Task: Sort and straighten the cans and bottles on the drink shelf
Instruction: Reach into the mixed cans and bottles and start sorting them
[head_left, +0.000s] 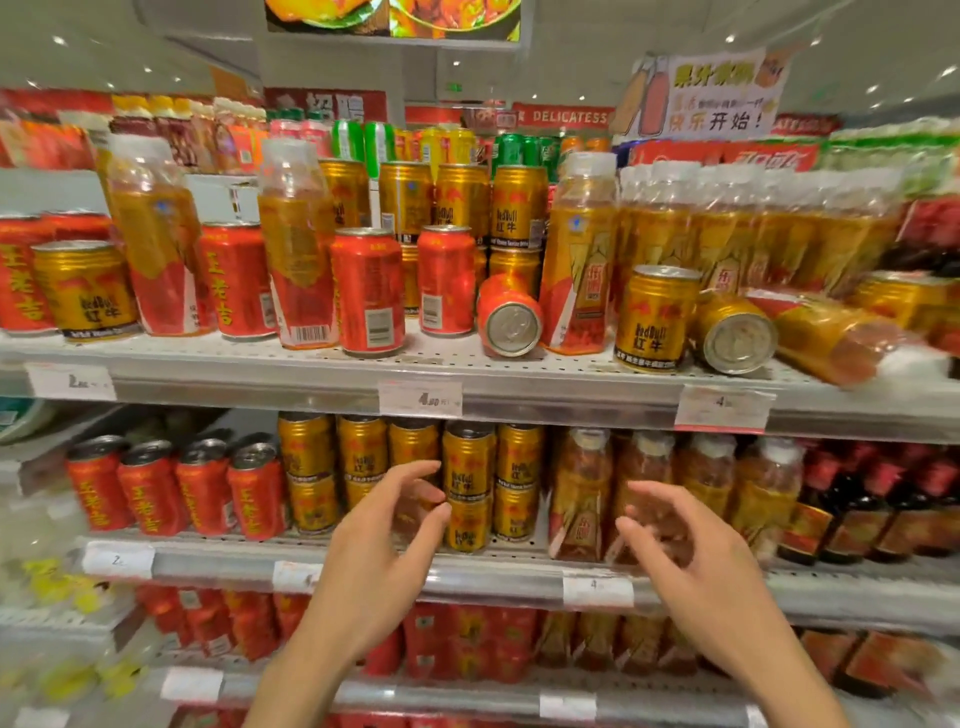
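Cans (367, 291) and bottles (298, 244) stand mixed, two cans tipped over; both hands (384, 535) hover empty, fingers loosely spread.

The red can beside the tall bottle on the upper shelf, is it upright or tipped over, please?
Tipped over: the red can lies on its side, its silver end facing outward, resting on the upper shelf.

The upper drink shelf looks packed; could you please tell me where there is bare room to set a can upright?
Bare front strip of the upper shelf between the upright red can and the fallen red can. A narrower patch lies left of that upright can, before the barcode bottle. The right end is crowded by the fallen gold can and lying bottle.
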